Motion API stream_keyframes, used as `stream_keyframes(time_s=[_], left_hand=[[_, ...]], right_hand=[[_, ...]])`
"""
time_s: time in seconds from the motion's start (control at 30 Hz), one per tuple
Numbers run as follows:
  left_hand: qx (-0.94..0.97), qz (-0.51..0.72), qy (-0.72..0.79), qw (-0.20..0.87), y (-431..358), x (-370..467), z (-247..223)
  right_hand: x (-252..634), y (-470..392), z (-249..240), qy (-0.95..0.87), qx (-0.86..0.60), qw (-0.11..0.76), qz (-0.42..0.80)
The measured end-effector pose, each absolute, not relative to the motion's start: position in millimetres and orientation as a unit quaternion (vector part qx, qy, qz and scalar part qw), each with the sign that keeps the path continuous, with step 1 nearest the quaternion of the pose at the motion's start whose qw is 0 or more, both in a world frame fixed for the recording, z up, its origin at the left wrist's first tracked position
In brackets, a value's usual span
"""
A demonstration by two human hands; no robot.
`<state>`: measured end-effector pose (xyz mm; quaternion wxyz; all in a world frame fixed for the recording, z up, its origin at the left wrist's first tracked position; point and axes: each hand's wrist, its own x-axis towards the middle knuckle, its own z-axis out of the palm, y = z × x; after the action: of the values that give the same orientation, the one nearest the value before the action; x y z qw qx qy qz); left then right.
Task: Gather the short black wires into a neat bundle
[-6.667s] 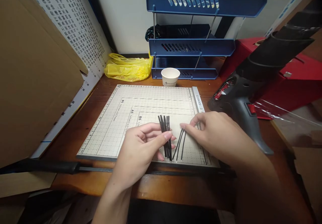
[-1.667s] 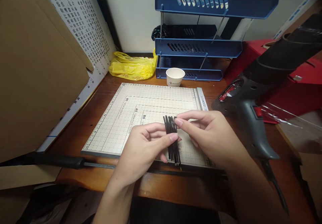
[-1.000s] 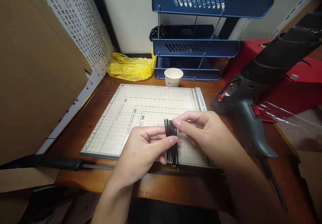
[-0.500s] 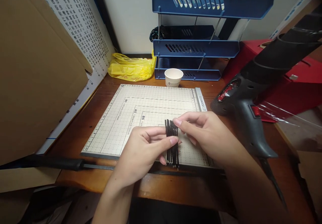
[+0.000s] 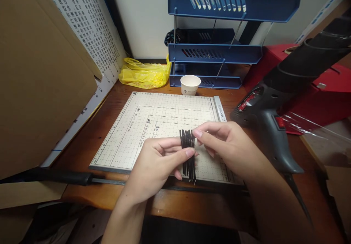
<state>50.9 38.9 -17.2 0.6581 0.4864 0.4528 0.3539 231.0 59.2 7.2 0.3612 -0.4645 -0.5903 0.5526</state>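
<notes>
A bundle of thin black strips (image 5: 188,165) hangs roughly upright over the paper cutter board (image 5: 123,127). My left hand (image 5: 161,160) pinches it around the middle, thumb in front and fingers behind. At its top right end, the thumb and index finger of my right hand (image 5: 219,138) are closed on the tip of the strips. How many strips the right fingertips grip is too small to tell. Printed size lines cover the white board beneath both hands.
A white paper cup (image 5: 190,85) stands behind the board, near a yellow plastic bag (image 5: 145,74) and blue stacked trays (image 5: 214,52). At right are a heat gun (image 5: 270,127) and a red box (image 5: 307,97). The cutter's black handle (image 5: 65,177) lies front left.
My right fingertips have shifted slightly right along the top of the bundle. My left hand keeps its hold. The whole view has moved a little.
</notes>
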Motion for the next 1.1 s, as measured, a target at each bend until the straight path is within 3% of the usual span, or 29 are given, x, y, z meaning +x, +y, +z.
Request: stream_keyframes(time_s=[0.57, 0.9, 1.1], left_hand=[[0.501, 0.362, 0.457, 0.640, 37.5, 53.4, -18.4], [0.502, 0.373, 0.443, 0.642, 36.4, 51.9, -18.9], [0.481, 0.375, 0.447, 0.655, 37.3, 53.8, -17.3]], right_hand=[[231.7, 53.2, 3.3, -0.586, -0.479, 0.369, 0.539], [231.3, 51.6, 9.0, -0.649, -0.428, 0.427, 0.462], [231.1, 54.2, 6.1, -0.609, -0.449, 0.406, 0.513]])
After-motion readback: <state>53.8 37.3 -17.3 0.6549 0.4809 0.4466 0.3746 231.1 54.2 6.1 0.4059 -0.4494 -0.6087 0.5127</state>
